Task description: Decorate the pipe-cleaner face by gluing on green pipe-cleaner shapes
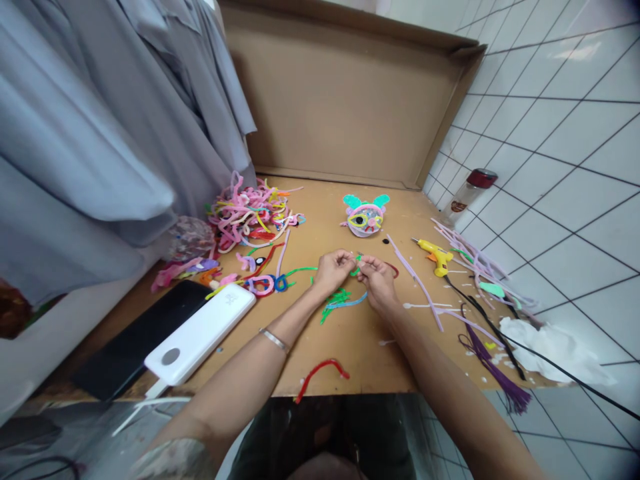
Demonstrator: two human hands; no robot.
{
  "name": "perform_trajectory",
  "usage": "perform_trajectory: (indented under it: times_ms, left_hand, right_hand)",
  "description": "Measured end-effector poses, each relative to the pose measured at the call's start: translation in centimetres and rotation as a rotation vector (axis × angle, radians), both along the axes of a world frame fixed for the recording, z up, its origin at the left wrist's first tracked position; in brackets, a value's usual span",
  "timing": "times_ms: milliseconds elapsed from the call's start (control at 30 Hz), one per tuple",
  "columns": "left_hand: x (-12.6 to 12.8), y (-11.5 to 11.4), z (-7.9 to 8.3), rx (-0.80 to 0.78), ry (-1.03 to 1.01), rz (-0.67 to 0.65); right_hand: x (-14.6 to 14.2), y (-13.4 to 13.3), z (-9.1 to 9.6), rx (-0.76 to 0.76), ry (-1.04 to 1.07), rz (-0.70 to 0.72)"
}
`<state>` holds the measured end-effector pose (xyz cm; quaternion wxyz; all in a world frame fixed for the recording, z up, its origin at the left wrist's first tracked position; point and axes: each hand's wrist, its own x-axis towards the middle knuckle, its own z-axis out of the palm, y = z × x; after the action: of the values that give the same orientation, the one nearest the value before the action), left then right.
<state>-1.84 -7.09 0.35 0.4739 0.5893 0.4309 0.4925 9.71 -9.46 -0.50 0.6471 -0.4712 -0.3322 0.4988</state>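
Note:
My left hand [334,271] and my right hand [379,281] meet over the middle of the table. Both are closed, fingertips pinching a short green pipe cleaner [357,271] between them. Just below the hands lies a bundle of green pipe cleaner pieces [334,304]. A light blue pipe cleaner [353,303] curves beside that bundle and passes under my right hand. Beyond the hands stands a round animal-face ornament [365,217] with teal ears and yellow-ringed eyes. A red pipe cleaner [323,371] lies bent near the front edge.
A heap of mixed pipe cleaners [250,210] fills the back left. Nearer are a white power bank [203,333] and a black phone-like slab [145,343]. On the right lie a yellow glue gun [439,257], lilac pipe cleaners [473,257], a purple tassel [493,370] and crumpled tissue [550,347].

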Motion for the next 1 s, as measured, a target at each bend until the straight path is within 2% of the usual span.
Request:
perform_trajectory:
  times_ms: [500, 833, 1000]
  left_hand:
    - [0.3, -0.4, 0.0, -0.102, -0.080, -0.021]
    - [0.5, -0.3, -0.3, -0.041, -0.058, -0.037]
    - [0.4, -0.5, -0.3, 0.022, 0.017, -0.044]
  right_hand:
    - [0.1, -0.1, 0.4, -0.014, 0.016, 0.025]
    - [0.4, -0.3, 1.3, -0.075, 0.113, 0.077]
    - [0.7, -0.2, 1.4, -0.083, 0.076, 0.092]
